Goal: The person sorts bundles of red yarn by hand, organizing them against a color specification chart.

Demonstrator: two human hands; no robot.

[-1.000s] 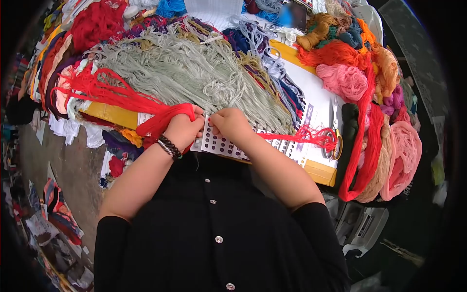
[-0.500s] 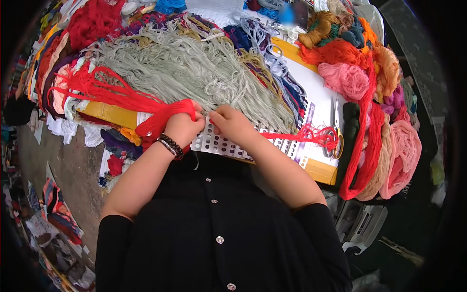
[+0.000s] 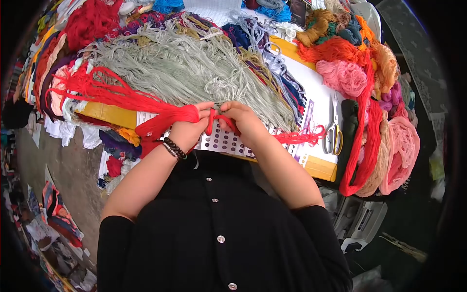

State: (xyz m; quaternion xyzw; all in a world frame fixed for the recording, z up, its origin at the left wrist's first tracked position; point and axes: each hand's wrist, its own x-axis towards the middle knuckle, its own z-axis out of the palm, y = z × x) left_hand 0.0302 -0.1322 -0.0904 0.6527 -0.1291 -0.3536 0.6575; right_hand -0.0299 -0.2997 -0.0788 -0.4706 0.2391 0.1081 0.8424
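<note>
A hank of red embroidery thread [image 3: 163, 119] runs over my left hand [image 3: 190, 127], which grips it with the fingers partly stretched out. Its loose strands trail off to the left. My right hand [image 3: 245, 124] pinches a red loop that bridges to the left hand, while a red tail [image 3: 301, 137] lies to the right beyond the wrist. Both hands are above a white card [image 3: 221, 144] punched with rows of holes. Long pale grey-green threads [image 3: 165, 63] spread out just behind the fingers.
Scissors [image 3: 333, 134] lie on the white board at right. Skeins hang beyond them, including a red one [image 3: 362, 165] and a pink one [image 3: 400, 153]. Dark red yarn [image 3: 92, 24] is heaped at back left. A yellow board edge [image 3: 114, 114] shows at left.
Red strands now loop between my hands, and my right hand has moved slightly right. The red tail has slid left, off the scissors. My left fingers have stretched out more.
</note>
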